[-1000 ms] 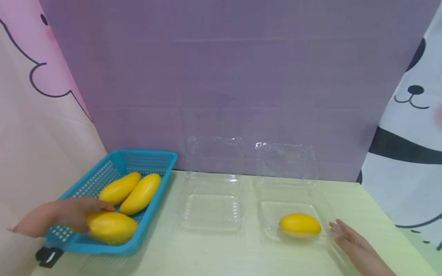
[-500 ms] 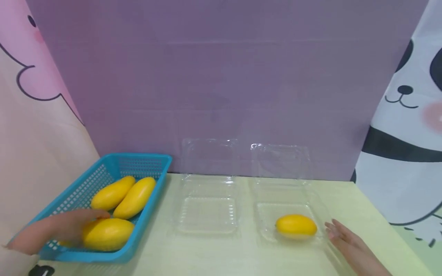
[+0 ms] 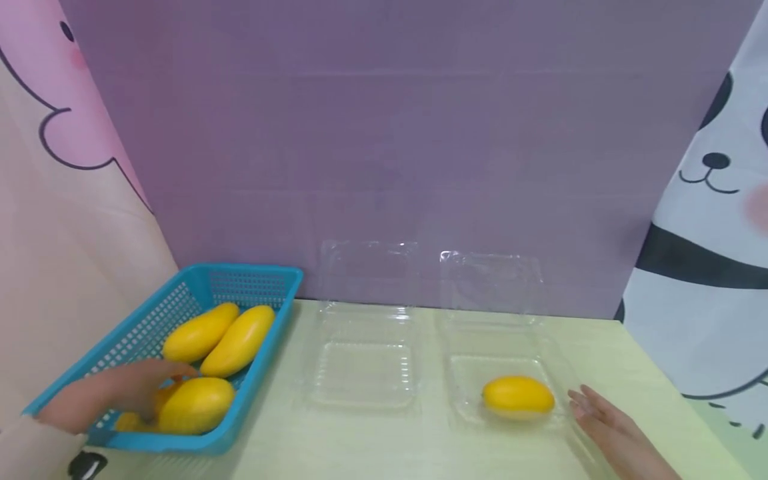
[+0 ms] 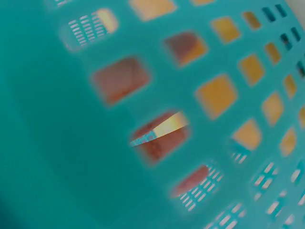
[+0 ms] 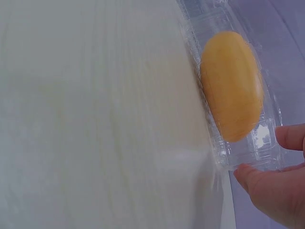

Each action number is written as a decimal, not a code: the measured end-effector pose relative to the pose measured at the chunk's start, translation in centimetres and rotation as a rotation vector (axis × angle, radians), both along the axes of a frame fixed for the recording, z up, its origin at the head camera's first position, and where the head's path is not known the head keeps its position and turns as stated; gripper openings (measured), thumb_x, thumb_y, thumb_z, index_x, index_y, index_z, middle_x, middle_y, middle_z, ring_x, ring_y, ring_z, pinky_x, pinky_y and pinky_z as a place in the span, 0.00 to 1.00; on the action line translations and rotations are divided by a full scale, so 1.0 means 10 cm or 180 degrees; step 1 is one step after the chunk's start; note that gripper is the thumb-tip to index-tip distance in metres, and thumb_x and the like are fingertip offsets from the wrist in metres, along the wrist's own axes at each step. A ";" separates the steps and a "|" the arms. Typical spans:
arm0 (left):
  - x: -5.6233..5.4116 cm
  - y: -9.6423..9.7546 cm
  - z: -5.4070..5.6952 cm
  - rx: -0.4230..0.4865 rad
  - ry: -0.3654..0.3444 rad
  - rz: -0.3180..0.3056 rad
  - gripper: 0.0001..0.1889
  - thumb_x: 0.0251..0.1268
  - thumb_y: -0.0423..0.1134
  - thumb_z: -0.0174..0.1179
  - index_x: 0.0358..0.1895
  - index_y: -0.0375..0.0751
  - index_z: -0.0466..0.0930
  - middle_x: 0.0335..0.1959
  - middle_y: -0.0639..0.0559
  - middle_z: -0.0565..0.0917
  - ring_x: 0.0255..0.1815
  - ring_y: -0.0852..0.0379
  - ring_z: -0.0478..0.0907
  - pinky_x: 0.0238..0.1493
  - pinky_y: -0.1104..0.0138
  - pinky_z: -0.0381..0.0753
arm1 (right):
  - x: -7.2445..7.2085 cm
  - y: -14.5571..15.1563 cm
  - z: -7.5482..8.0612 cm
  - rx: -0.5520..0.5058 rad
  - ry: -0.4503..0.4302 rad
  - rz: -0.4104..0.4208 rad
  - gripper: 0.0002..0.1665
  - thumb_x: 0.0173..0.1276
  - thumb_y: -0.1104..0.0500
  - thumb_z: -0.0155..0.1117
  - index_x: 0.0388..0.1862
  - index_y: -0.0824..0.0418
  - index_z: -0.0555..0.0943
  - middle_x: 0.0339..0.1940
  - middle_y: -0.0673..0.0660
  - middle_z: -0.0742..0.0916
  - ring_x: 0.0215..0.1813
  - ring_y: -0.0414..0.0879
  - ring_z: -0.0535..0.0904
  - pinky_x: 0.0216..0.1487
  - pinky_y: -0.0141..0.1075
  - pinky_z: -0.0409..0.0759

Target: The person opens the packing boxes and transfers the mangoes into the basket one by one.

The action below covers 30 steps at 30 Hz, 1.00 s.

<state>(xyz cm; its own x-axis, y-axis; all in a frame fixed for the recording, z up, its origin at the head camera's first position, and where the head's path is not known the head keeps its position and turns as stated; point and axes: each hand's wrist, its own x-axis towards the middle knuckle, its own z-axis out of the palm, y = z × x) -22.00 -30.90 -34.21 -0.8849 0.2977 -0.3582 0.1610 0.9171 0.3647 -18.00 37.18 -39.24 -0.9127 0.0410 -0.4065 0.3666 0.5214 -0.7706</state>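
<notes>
On the left, my left hand (image 3: 135, 390) reaches into the blue basket (image 3: 288, 320) and grips a yellow mango (image 3: 201, 405) near the basket's front. The hand is blurred and covers that mango's left end. Through the basket holes in the left wrist view, fingers (image 4: 121, 78) show beside yellow fruit. Behind it lie two more mangoes, one left (image 3: 201, 333) and one right (image 3: 240, 341). My right hand (image 3: 612, 427) rests at the right rim of a clear plastic container (image 5: 252, 155), its fingers relaxed. Another mango (image 3: 519, 397) lies inside this container.
A second clear plastic container (image 3: 366, 377) stands with its lid up, between the basket and the container with the mango. Both lids stand near the purple backdrop (image 3: 384, 133). A bit of yellow (image 3: 129, 422) shows under my left hand. All of it sits on a pale table (image 3: 336, 447).
The front mango has turned a little under my left hand, its right end tilting upward. The view shifted slightly as the head moved. My right hand stays beside the container.
</notes>
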 end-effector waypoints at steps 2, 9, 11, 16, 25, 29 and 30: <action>0.01 0.00 0.04 -0.0015 -0.0055 0.0040 0.39 0.33 0.23 0.72 0.59 0.35 0.72 0.51 0.35 0.76 0.50 0.35 0.73 0.42 0.50 0.81 | 0.00 0.00 0.00 -0.0027 0.0016 0.0010 0.58 0.67 0.29 0.42 0.74 0.67 0.32 0.75 0.68 0.50 0.73 0.67 0.43 0.65 0.64 0.52; 0.02 -0.02 0.22 -0.0168 0.0023 -0.0052 0.35 0.41 0.33 0.72 0.59 0.31 0.71 0.52 0.33 0.76 0.53 0.30 0.71 0.47 0.42 0.75 | -0.01 0.01 -0.02 -0.0049 -0.0088 -0.0004 0.59 0.67 0.28 0.41 0.74 0.68 0.32 0.74 0.68 0.49 0.73 0.69 0.43 0.63 0.66 0.54; 0.02 -0.05 0.28 -0.0184 0.0061 -0.0058 0.36 0.44 0.37 0.72 0.60 0.31 0.69 0.53 0.31 0.76 0.54 0.29 0.70 0.48 0.40 0.73 | -0.01 0.02 -0.02 -0.0085 -0.0118 -0.0011 0.60 0.66 0.28 0.42 0.74 0.68 0.32 0.74 0.69 0.49 0.73 0.69 0.43 0.62 0.67 0.54; 0.01 -0.12 0.47 -0.0251 0.0132 -0.0090 0.38 0.52 0.47 0.68 0.64 0.31 0.65 0.57 0.26 0.71 0.56 0.26 0.66 0.48 0.36 0.70 | -0.02 0.02 0.00 -0.0049 -0.0097 0.0018 0.60 0.65 0.27 0.41 0.74 0.66 0.31 0.75 0.67 0.49 0.73 0.69 0.43 0.62 0.67 0.54; 0.00 0.05 0.68 -0.0261 0.0366 -0.0332 0.33 0.60 0.48 0.62 0.63 0.29 0.66 0.59 0.26 0.70 0.58 0.26 0.66 0.51 0.36 0.69 | -0.02 0.01 0.01 -0.0003 -0.0112 0.0041 0.58 0.67 0.28 0.40 0.74 0.66 0.31 0.75 0.68 0.48 0.72 0.69 0.42 0.61 0.68 0.53; -0.03 0.24 0.71 -0.0230 0.0394 -0.0311 0.31 0.61 0.49 0.61 0.63 0.32 0.68 0.59 0.29 0.72 0.58 0.28 0.66 0.51 0.37 0.70 | -0.01 0.02 0.00 -0.0003 -0.0052 0.0084 0.59 0.66 0.27 0.40 0.74 0.67 0.30 0.74 0.68 0.48 0.72 0.69 0.43 0.62 0.67 0.53; -0.04 0.28 0.72 -0.0230 0.0408 -0.0326 0.31 0.61 0.49 0.60 0.63 0.33 0.69 0.59 0.30 0.72 0.58 0.28 0.67 0.51 0.37 0.71 | -0.01 0.02 0.00 -0.0006 -0.0046 0.0082 0.59 0.66 0.27 0.40 0.74 0.66 0.30 0.74 0.68 0.48 0.72 0.69 0.43 0.62 0.67 0.53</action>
